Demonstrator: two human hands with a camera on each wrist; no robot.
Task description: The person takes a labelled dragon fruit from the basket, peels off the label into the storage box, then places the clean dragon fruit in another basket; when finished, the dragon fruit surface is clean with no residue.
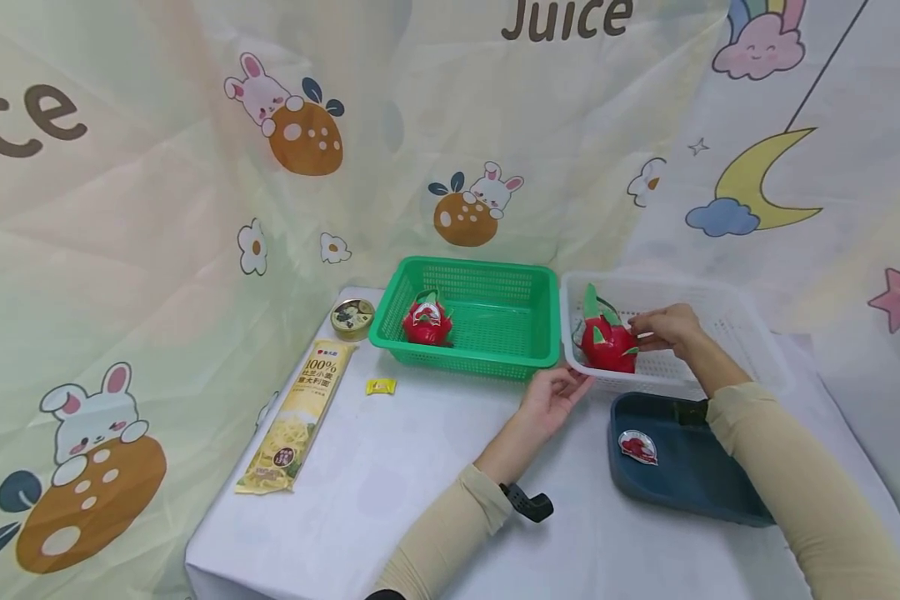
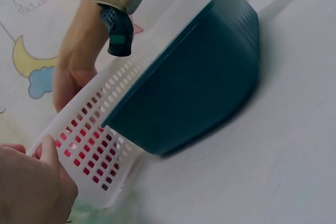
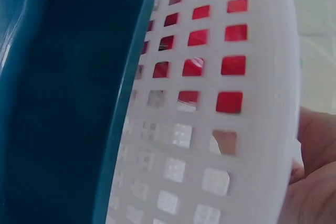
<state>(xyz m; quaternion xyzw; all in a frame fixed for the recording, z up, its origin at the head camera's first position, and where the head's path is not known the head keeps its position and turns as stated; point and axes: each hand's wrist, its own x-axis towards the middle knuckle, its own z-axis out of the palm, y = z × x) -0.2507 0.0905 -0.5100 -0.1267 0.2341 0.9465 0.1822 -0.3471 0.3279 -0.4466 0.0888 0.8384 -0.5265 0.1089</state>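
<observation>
A red dragon fruit (image 1: 609, 345) with green leafy tips lies in the left end of the white perforated basket (image 1: 750, 346). My right hand (image 1: 669, 327) reaches over the basket, its fingertips right at the fruit's right side. Its fingers are partly hidden behind the basket wall in the right wrist view. At the basket's front left corner, my left hand (image 1: 550, 402) pinches the rim, with the thumb (image 2: 50, 153) on the outer side. Through the wall holes, red fruit shows in both wrist views.
Left of the white basket stands a green basket (image 1: 465, 358) holding another dragon fruit (image 1: 427, 322). A dark blue tray (image 1: 690, 492) with a round label (image 1: 637, 447) sits in front. Farther left are a tin (image 1: 352, 319), a pasta packet (image 1: 300, 417) and a small yellow packet (image 1: 380, 387).
</observation>
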